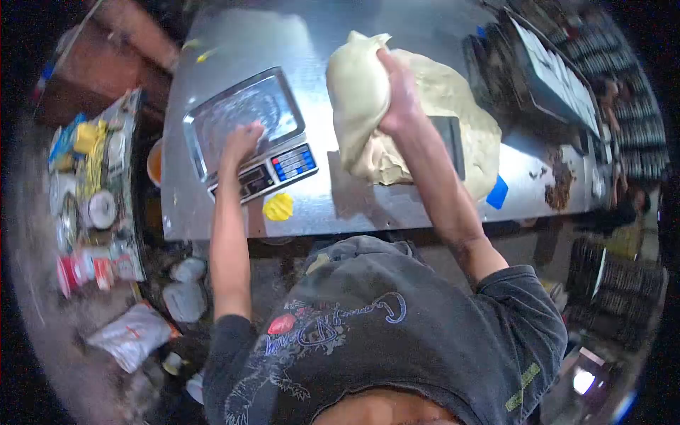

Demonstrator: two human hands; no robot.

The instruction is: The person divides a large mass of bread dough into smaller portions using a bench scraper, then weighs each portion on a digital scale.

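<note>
One tray [234, 106] holds left hand [243, 139]; right hand [401, 93] grips dough [356, 88].

Dim, bluish cast; glare on steel table [397, 28]; fisheye-warped, dark, blurred edges.

The left arm reaches straight forward, bare from the short sleeve down, with the elbow nearly locked. The left hand [244, 138] lies palm down, fingers extended and flat, gripping nothing. The right arm stretches forward and up, slanting inward, its forearm bare. The right hand [398, 88] is raised above the left, fingers clenched into a lump of dough [358, 78] that hangs beside and below it.
</note>
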